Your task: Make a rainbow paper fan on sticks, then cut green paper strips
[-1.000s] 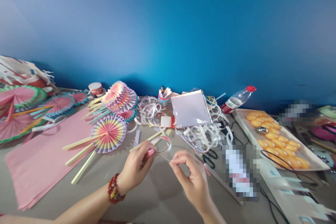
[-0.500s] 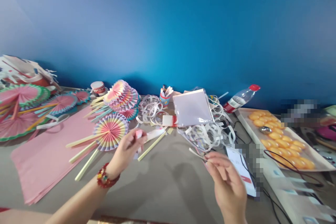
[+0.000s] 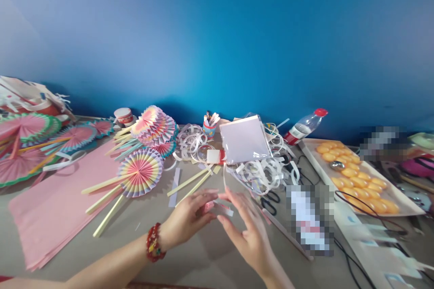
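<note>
Holding, two bare hands: one small pink piece (image 3: 207, 207) with pale strip (image 3: 224, 210), over the grey surface (image 3: 217, 264); clock read from that piece.
Left hand (image 3: 185, 217): grip curled closed around the pink piece, partly hiding it.
Right hand (image 3: 250, 226): at 4 o'clock; thumb and forefinger parted near the pale strip's free end; contact cannot be told.
Step, as judged: working at that free end. Next move would call for a light fingertip pinch.
Pale strip: short, flat, whitish, projecting toward 3.
Thin white strip (image 3: 224, 176): at 1, reaching the right fingertips.
Also: pleated fan (image 3: 139, 172), 10; yellowish sticks (image 3: 189, 181), 11; curled white strips (image 3: 251, 171), 2; black scissors (image 3: 263, 201), 3.
</note>
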